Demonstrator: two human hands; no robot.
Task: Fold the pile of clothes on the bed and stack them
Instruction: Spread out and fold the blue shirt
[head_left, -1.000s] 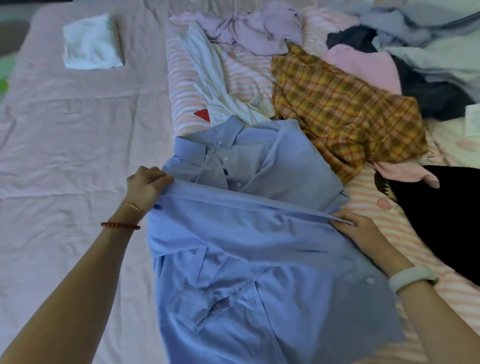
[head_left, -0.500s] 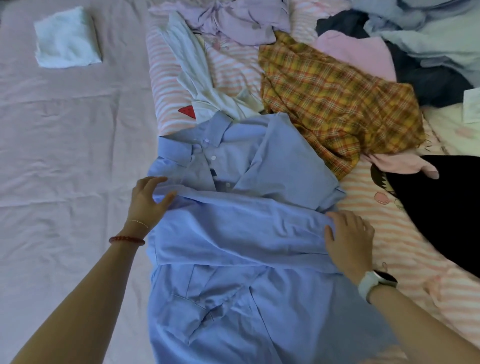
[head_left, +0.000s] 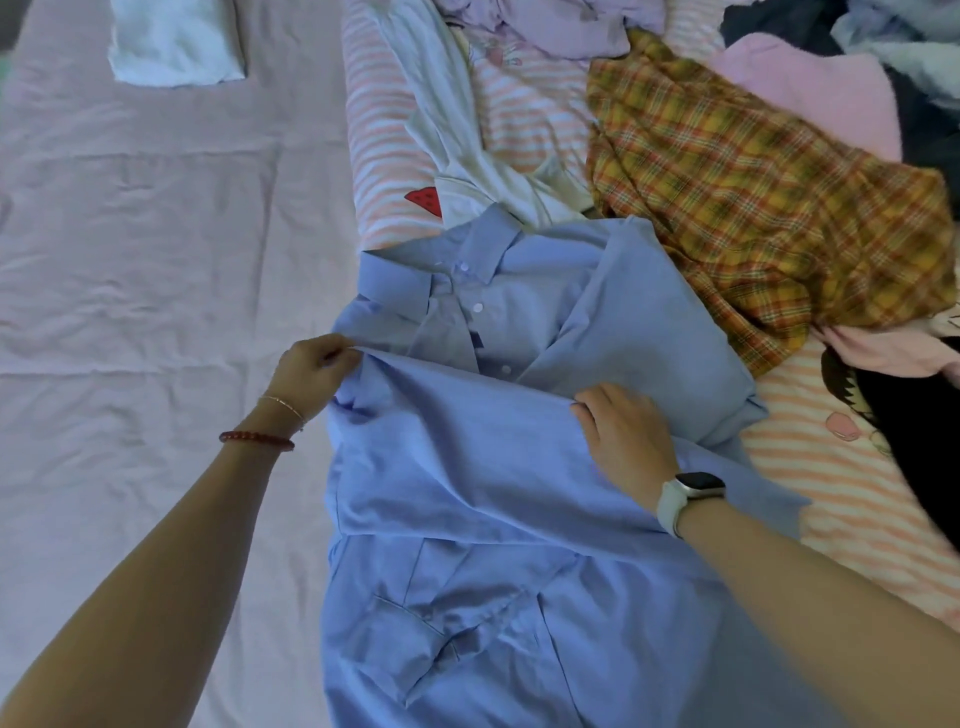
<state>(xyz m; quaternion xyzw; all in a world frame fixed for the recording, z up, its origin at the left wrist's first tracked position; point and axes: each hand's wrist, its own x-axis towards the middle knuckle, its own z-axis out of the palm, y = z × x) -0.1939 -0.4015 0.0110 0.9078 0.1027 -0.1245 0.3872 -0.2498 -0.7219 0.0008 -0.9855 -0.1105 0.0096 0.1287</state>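
Surface: You worked over a bed covered by a wrinkled pale pink sheet (head_left: 135, 270), bare on the side beyond your left hand.
Shirt: The light blue button-up cotton shirt (head_left: 519, 467) lay face up between your two hands, collar away from you, with a band of its fabric folded across the chest just below the buttons.
Left hand: Your left hand (head_left: 311, 379) pinched the left end of that folded edge, fingers curled together on the cloth, at the shirt's outer side.
Right hand: Your right hand (head_left: 623, 436) lay flat on the same fold, fingers straight and slightly spread, pressing the fabric down toward the middle of the shirt.
Wrists: A red bead bracelet (head_left: 257, 440) and a thin gold chain (head_left: 283, 405) sat behind your left grip; a white-strapped smartwatch (head_left: 691, 493) sat behind your right hand.
Pile: Past your right hand lay the yellow and orange plaid shirt (head_left: 769, 208), touching the blue shirt's far shoulder.
Beyond the grip: Straight ahead of your left pinch lay a pink-and-white striped cloth (head_left: 379, 135) with a white garment (head_left: 457, 130) on it.
Stack: Far beyond your left hand lay a folded white cloth (head_left: 171, 41) on the sheet, well apart from the shirt.
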